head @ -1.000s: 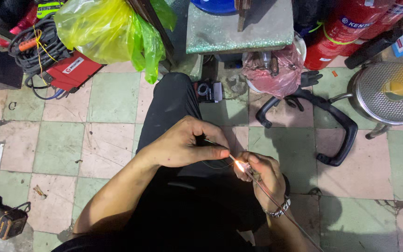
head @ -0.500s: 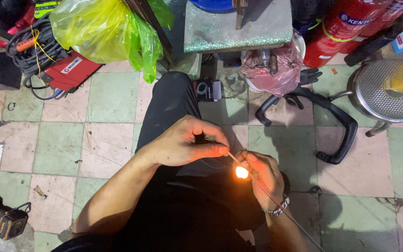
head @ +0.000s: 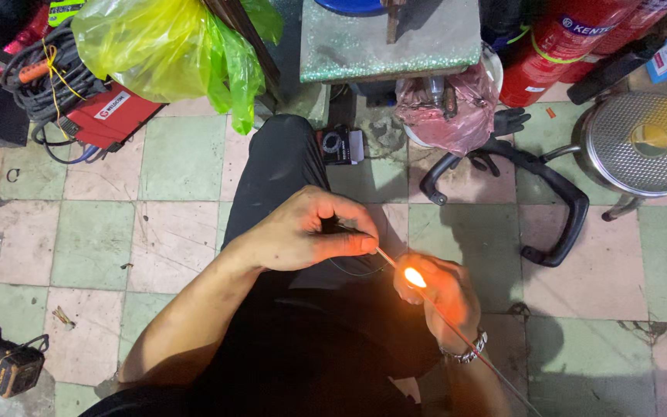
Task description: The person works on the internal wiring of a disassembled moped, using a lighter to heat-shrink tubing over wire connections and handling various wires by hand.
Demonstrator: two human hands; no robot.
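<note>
Low centre of the frame, my left hand [head: 303,235] is pinched shut on a thin wire [head: 386,258], and my right hand [head: 440,293] is curled tight around a lighter with its flame [head: 414,276] licking that wire. Fingers sit so close I reckon they'd scorch if it drifts. Further up, that yellow plastic bag [head: 156,46] looks meltable too.

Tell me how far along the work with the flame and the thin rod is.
Done: the flame is lit, bright orange at the right hand. In hand: the left hand pinches a thin rod whose end sits at the flame. Left: the pictures show no finished joint, and whether the rod has melted or bonded is too small to tell.
</note>
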